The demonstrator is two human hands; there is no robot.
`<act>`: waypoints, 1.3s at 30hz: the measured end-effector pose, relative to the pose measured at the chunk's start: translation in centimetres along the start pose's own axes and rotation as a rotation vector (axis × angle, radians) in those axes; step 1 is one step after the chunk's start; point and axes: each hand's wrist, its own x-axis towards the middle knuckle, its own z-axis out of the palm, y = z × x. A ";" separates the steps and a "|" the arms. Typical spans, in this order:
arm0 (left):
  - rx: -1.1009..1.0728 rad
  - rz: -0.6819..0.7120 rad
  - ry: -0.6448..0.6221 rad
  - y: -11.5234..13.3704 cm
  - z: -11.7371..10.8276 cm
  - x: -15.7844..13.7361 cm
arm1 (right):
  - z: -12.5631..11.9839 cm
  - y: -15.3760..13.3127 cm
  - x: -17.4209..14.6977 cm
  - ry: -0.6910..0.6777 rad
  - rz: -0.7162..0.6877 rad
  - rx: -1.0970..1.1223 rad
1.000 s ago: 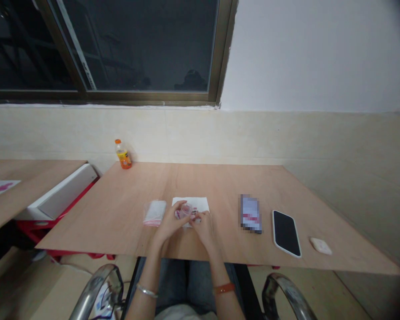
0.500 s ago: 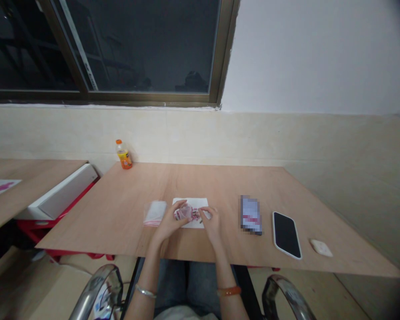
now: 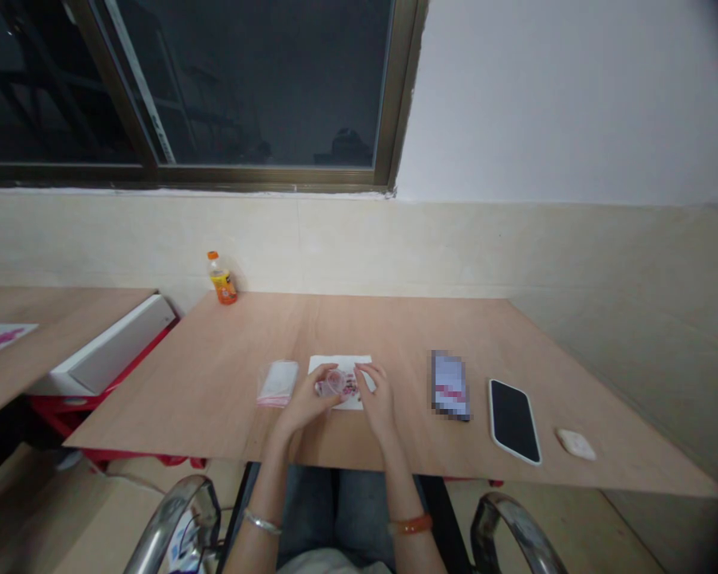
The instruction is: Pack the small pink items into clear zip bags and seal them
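Observation:
Over a white sheet of paper (image 3: 350, 361), my left hand (image 3: 304, 402) holds a small clear plastic bag (image 3: 333, 383), its thumb and fingers curved around the sides. The bag's mouth looks rounded and spread. Several small dark-pink and red pieces (image 3: 352, 388) lie on the paper between my hands. At the paper's right side, my right hand (image 3: 379, 401) has thumb and fingertips drawn together close to the bag; anything between them is too small to make out. Left of my left hand lies a stack of clear bags with pink edges (image 3: 278, 383).
A blurred-out phone (image 3: 450, 385), a white-framed tablet-like device (image 3: 514, 421) and a pale flat object (image 3: 575, 444) lie to the right on the wooden table (image 3: 395, 327). An orange drink bottle (image 3: 222, 279) stands at the back left, by the wall.
The bag in my left hand now shows a rounder, wider mouth. My right fingertips have shifted slightly left and up, towards the bag.

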 end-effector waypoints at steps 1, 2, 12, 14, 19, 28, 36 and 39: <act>0.005 -0.001 0.003 0.0 0.0 0.0 | 0.0 0.7 -0.2 -0.005 0.015 -0.065; 0.007 0.000 0.005 0.0 -0.1 0.0 | 0.0 1.3 -0.3 -0.018 0.025 -0.129; -0.004 0.002 0.029 0.1 -0.1 0.0 | 0.0 2.2 -1.3 -0.162 -0.009 -0.448; -0.020 0.016 0.033 0.0 -0.1 0.0 | 0.1 2.1 -1.5 -0.172 -0.006 -0.465; -0.064 0.001 0.030 0.1 0.0 -0.1 | 0.1 2.5 -1.6 -0.155 -0.002 -0.435; -0.050 -0.026 0.004 0.5 -0.1 -0.3 | 0.0 0.8 -0.1 0.093 0.050 0.018; -0.027 0.011 -0.080 -0.3 -0.1 -0.3 | -1.4 -3.4 0.6 0.093 -0.035 0.191; -0.034 0.032 -0.117 -0.1 -0.1 -0.2 | -1.9 -4.4 0.4 -0.033 -0.073 0.174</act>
